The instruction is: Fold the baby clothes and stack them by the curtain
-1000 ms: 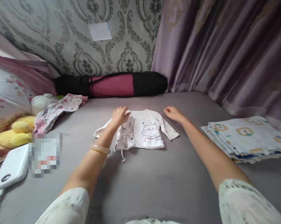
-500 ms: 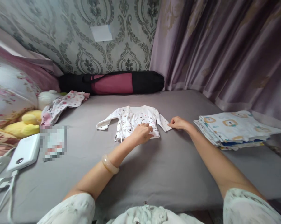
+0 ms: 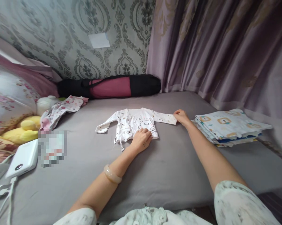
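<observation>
A small white baby shirt (image 3: pixel 128 125) with tiny prints, a cartoon animal on the front and side ties is spread on the grey sheet. My left hand (image 3: pixel 142 139) is on its lower front near the hem, fingers bent and pressed together on the cloth; their tips are partly hidden. At the end of the right-hand sleeve, my right hand (image 3: pixel 181 116) pinches the cuff. That sleeve stretches out straight sideways, while the opposite sleeve lies slanted down on the sheet.
Right of my right hand is a stack of folded printed cloths (image 3: pixel 232 123). A black and pink long bag (image 3: pixel 110 86) lies along the wall. On the left are baby trousers (image 3: pixel 66 107), a yellow plush toy (image 3: pixel 23 131), a white power bank (image 3: pixel 23 157) with cables and a blurred-out item (image 3: pixel 53 148).
My right hand has drawn the sleeve outward and up, so it is straighter. My left hand has shifted lower on the shirt toward the hem. The view has tilted slightly.
</observation>
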Action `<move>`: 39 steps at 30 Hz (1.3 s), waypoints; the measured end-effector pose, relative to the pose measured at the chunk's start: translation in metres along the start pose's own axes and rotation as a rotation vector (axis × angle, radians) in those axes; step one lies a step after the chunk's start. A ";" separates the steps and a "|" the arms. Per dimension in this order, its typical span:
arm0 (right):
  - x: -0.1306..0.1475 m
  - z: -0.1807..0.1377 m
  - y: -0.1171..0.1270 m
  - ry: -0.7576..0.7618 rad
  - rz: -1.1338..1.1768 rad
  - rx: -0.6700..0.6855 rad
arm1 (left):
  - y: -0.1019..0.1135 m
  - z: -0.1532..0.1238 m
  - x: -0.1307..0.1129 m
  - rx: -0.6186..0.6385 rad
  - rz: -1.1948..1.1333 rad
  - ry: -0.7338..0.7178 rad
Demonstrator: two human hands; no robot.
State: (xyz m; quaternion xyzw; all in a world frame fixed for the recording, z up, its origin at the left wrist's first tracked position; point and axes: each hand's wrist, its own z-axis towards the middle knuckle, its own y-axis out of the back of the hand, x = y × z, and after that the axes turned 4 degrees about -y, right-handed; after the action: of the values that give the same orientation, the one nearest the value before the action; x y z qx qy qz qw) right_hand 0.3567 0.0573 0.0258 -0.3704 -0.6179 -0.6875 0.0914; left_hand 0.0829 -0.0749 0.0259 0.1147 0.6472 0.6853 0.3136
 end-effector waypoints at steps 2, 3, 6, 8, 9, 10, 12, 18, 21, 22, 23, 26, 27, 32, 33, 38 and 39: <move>-0.002 0.003 -0.004 0.048 -0.065 -0.062 | -0.002 -0.001 -0.001 -0.020 -0.003 -0.004; -0.003 0.003 -0.006 0.076 -0.096 -0.086 | -0.003 -0.001 -0.001 -0.030 -0.008 -0.005; -0.003 -0.001 -0.008 0.153 -0.205 -0.118 | -0.004 -0.002 -0.001 -0.045 -0.018 -0.004; -0.003 -0.004 -0.008 0.177 -0.288 -0.103 | -0.004 -0.002 -0.001 -0.037 -0.010 0.001; -0.003 -0.006 -0.007 0.178 -0.333 -0.092 | -0.004 -0.002 -0.002 -0.031 -0.003 0.004; -0.002 -0.009 -0.007 0.175 -0.376 -0.079 | -0.004 -0.002 -0.002 -0.025 0.004 0.006; -0.001 -0.012 -0.008 0.159 -0.455 -0.051 | -0.004 -0.002 -0.002 -0.019 0.012 0.008; 0.006 -0.013 -0.010 0.091 -0.551 -0.025 | -0.008 -0.002 -0.003 -0.046 0.011 0.002; 0.009 -0.010 -0.011 0.076 -0.564 -0.038 | -0.005 -0.003 -0.004 -0.061 -0.038 -0.004; 0.010 -0.008 -0.011 0.071 -0.565 -0.043 | -0.002 -0.003 -0.003 -0.077 -0.062 -0.002; 0.010 -0.007 -0.012 0.068 -0.566 -0.048 | 0.002 -0.003 -0.002 -0.102 -0.087 0.008; 0.013 -0.006 -0.013 0.055 -0.594 -0.082 | 0.019 -0.003 0.013 -0.227 -0.150 0.077; 0.016 -0.006 -0.014 0.057 -0.604 -0.102 | 0.027 -0.004 0.022 -0.277 -0.163 0.113; 0.041 -0.017 -0.020 0.167 -0.544 -0.181 | 0.060 -0.031 0.098 -0.452 -0.101 0.428; 0.049 -0.020 -0.022 0.197 -0.527 -0.189 | 0.064 -0.040 0.115 -0.466 -0.064 0.551; 0.091 -0.039 -0.038 0.315 -0.461 -0.151 | 0.075 -0.085 0.179 -0.382 -0.018 1.015; 0.100 -0.043 -0.044 0.346 -0.447 -0.114 | 0.075 -0.091 0.185 -0.343 -0.063 1.053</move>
State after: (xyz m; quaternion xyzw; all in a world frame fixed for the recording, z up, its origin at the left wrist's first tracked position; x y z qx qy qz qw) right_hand 0.2432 0.0603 0.0556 -0.1066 -0.6198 -0.7772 0.0207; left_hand -0.1330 -0.0396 0.0391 -0.3156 0.5989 0.7358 -0.0177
